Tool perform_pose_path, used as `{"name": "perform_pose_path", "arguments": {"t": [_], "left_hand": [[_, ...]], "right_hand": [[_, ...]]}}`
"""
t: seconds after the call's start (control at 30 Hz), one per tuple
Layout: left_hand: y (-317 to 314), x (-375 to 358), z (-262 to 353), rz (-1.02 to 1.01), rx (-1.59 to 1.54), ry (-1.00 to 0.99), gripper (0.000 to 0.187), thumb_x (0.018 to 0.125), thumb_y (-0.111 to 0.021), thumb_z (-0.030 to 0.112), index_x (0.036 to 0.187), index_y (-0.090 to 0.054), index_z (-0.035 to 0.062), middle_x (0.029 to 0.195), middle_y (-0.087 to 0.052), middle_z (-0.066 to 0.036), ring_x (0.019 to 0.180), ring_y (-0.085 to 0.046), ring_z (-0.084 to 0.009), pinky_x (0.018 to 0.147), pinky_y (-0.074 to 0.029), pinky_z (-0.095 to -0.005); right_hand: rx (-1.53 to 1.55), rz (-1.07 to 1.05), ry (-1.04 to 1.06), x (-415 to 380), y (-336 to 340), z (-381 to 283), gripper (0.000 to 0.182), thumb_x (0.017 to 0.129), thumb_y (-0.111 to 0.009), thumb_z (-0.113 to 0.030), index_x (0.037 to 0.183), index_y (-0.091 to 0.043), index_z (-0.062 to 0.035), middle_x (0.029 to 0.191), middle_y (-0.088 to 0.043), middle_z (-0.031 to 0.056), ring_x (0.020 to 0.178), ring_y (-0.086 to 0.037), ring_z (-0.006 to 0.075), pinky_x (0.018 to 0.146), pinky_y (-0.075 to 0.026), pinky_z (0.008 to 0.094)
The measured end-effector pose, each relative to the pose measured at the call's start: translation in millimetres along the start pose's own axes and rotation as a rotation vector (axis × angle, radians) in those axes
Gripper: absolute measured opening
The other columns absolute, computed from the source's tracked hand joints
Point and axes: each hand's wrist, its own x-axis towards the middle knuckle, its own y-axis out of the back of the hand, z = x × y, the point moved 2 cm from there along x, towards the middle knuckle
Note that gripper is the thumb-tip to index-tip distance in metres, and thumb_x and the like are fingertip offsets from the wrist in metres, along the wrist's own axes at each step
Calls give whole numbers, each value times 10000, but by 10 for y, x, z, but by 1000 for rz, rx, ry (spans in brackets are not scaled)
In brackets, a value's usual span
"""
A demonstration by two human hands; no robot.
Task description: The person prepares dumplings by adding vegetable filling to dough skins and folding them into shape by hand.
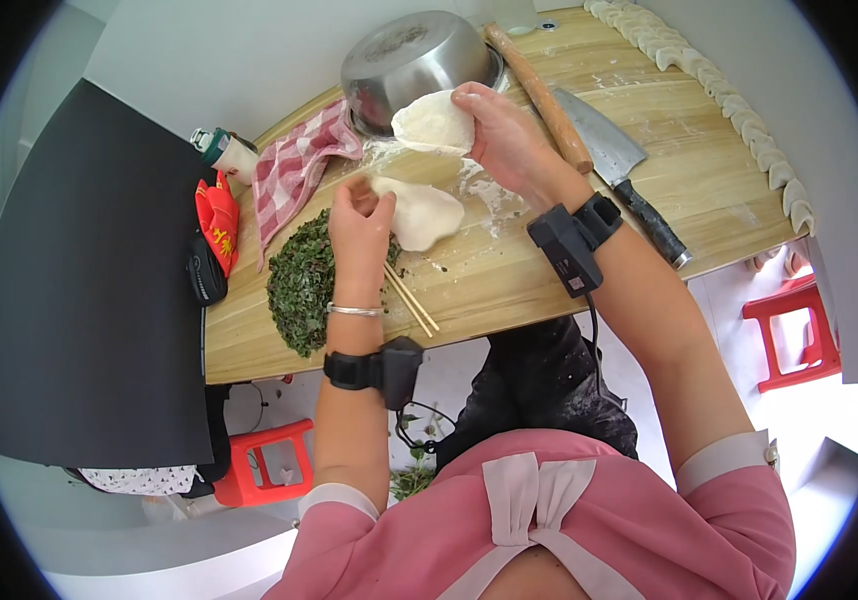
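Note:
My right hand [507, 135] is raised near the steel bowl, its thumb and fingers closed on the edge of a round dough wrapper [433, 124]. My left hand [361, 215] is lower and to the left, its fingers pinching the edge of a second, uneven dough wrapper [427, 216]. A heap of chopped green leaves [301, 285] lies beside and partly behind the left hand and wrist. Close to that wrist, a pair of chopsticks [412, 300] rests with its far ends near the leaves.
An upturned steel bowl [414, 60] stands at the back. Right of it lie a rolling pin [539, 98] and a cleaver [604, 140]. Folded dumplings [739, 110] line the right edge. A checked cloth [304, 165] and a bottle [232, 155] are left. Red stools [794, 335] stand below.

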Motion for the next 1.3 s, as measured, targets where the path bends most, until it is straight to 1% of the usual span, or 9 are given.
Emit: {"name": "perform_pose_path", "arguments": {"t": [0.07, 0.17, 0.27, 0.83, 0.93, 1.0, 1.03, 1.17, 1.3], "left_hand": [[-26, -26, 68, 203, 283, -222, 313, 854, -659, 191, 1064, -551, -15, 1030, -610, -101, 836, -605, -153, 728, -485, -306], [-157, -129, 320, -152, -393, 301, 271, 889, -627, 234, 1057, -581, 27, 925, -655, -70, 825, -619, -131, 673, -458, -241], [-246, -176, 259, -179, -527, 382, 251, 897, -616, 217, 1065, -582, 33, 919, -662, -67, 808, -632, -140, 661, -469, -241], [-96, -263, 168, -189, -532, 238, 188, 906, -600, 152, 1028, -587, 10, 887, -609, -27, 733, -555, -79, 652, -446, -212], [-144, -311, 249, 48, -533, 288, 310, 952, -517, 277, 1086, -549, -1, 957, -605, -77, 819, -559, -129, 718, -457, -256], [-230, -355, 322, -112, -1172, 569, 531, 959, -409, 442, 1179, -477, -36, 1108, -553, -133, 972, -559, -216, 881, -465, -367], [-169, -321, 245, -486, -1578, 497, 647, 942, -368, 511, 1234, -429, -63, 1230, -505, -178, 1122, -509, -301, 1018, -380, -434], [-119, -366, 226, -334, -1551, 494, 594, 937, -414, 443, 1237, -438, -69, 1307, -482, -213, 1226, -463, -332, 1045, -369, -430], [-110, -346, 206, -244, -1489, 557, 543, 943, -421, 408, 1221, -465, -55, 1258, -524, -196, 1192, -492, -316, 1036, -383, -431]], "right_hand": [[4, -15, -17, -57, -80, 24, 124, 957, -466, -195, 989, -500, -80, 943, -567, 32, 887, -593, 127, 768, -519, 301], [-19, -61, -58, -110, -193, 120, 119, 957, -474, -198, 980, -502, -85, 930, -564, 24, 870, -573, 110, 747, -501, 295], [-104, -143, -42, -130, -225, 223, 134, 955, -484, -216, 973, -500, -84, 921, -560, 19, 851, -549, 100, 724, -478, 286], [-302, -177, -53, -151, -243, 95, 353, 796, -656, -25, 1128, -539, -57, 1016, -602, 61, 918, -592, 154, 782, -493, 300], [-954, -108, 294, -225, -301, -14, 376, 787, -646, -18, 1139, -524, -65, 1019, -616, 65, 931, -604, 175, 772, -494, 310], [-1346, -242, 514, -318, -407, 8, 363, 803, -623, -47, 1149, -515, -69, 1016, -627, 64, 908, -613, 191, 762, -494, 315], [-1290, -367, 593, -358, -437, 46, 319, 841, -607, -111, 1148, -524, -74, 997, -637, 53, 851, -618, 159, 733, -499, 314], [-794, -281, 266, -272, -386, -48, 243, 890, -591, -204, 1075, -565, -48, 893, -632, 32, 792, -582, 91, 713, -480, 260], [-830, -205, 14, -177, -212, 48, 209, 879, -616, -197, 946, -568, -5, 823, -603, 20, 757, -552, 86, 687, -464, 246]]}}
